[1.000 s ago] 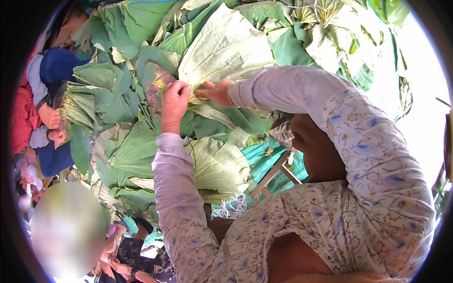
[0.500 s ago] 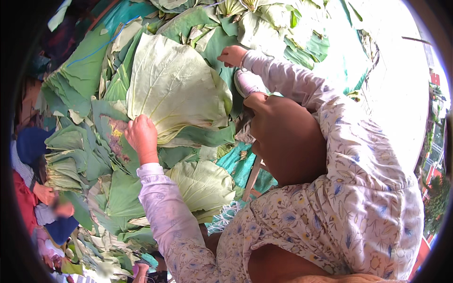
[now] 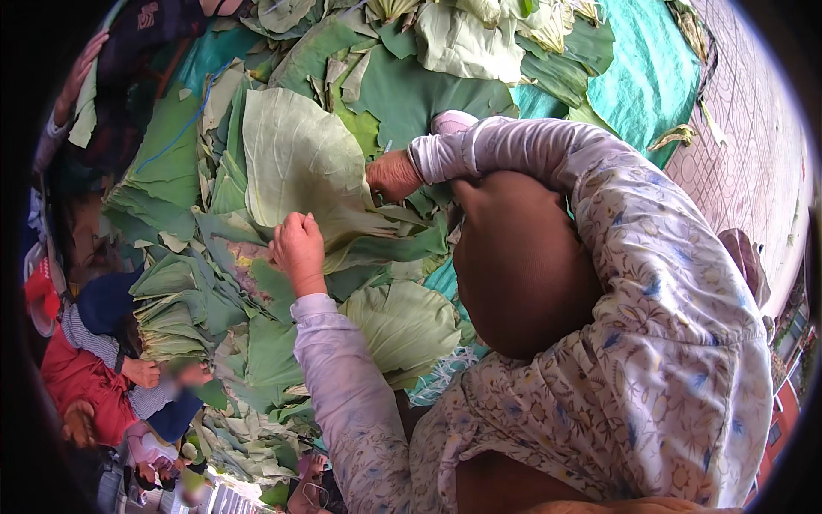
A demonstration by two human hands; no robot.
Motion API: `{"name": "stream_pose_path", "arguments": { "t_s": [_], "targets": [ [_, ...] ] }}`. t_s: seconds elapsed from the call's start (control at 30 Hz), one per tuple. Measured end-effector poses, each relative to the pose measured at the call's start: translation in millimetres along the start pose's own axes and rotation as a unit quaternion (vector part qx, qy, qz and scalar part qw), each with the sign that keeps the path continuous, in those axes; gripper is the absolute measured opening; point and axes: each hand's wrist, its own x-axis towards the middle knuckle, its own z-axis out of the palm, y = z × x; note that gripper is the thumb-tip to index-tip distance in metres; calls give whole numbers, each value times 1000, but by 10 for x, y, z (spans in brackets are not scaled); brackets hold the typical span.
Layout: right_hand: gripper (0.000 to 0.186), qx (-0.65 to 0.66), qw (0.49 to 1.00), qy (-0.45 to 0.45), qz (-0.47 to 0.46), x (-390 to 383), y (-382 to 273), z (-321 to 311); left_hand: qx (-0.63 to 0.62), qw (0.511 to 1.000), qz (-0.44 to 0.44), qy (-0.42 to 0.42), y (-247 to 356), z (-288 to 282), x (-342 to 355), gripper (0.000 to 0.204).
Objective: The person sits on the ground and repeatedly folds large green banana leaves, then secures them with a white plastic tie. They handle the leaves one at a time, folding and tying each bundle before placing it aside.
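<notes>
Head view: left hand (image 3: pixel 298 247) and right hand (image 3: pixel 394 175) both pinch one broad, veined, pale-green leaf (image 3: pixel 295 158).

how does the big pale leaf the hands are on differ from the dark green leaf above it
The pale leaf is light yellow-green with clear ribs fanning out; the dark leaf is deep green and looks smoother. The pale leaf lies on top of the pile with the left hand and right hand at its lower edge; the dark leaf is untouched and partly covered. Both are large, broad and spread flat.

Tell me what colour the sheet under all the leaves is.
The plastic ground sheet under the broad green leaves is teal, a blue-green. The head view shows it best.
</notes>
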Motion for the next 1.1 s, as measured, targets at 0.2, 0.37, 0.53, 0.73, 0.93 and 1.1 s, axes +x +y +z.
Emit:
{"name": "stream_pose_path", "arguments": {
  "t_s": [0.2, 0.37, 0.53, 0.73, 0.93, 1.1],
  "targets": [
    [19, -51, 996, -57, -41, 248, -393, -49, -318, 947, 15, 34, -11, 279, -30, 40],
    [18, -37, 989, -139, -35, 449, -486, -87, -325, 943, -72, 8, 31, 158, -29, 32],
    [12, -30, 993, 57, 99, 159, 60, -257, -204, 977, -46, 43, -98, 176, -65, 20],
    [20, -145, 979, 45, 139, -92, 232, -112, -177, 982, -41, 56, -85, 200, -89, 18],
    [18, -183, 978, 82, 62, -131, 327, -39, -169, 982, -42, 68, -123, 205, -96, 18],
    [23, 175, 958, -43, 221, 248, 54, -487, -118, 986, -33, 115, 28, 257, -97, 14]
  ]
}}
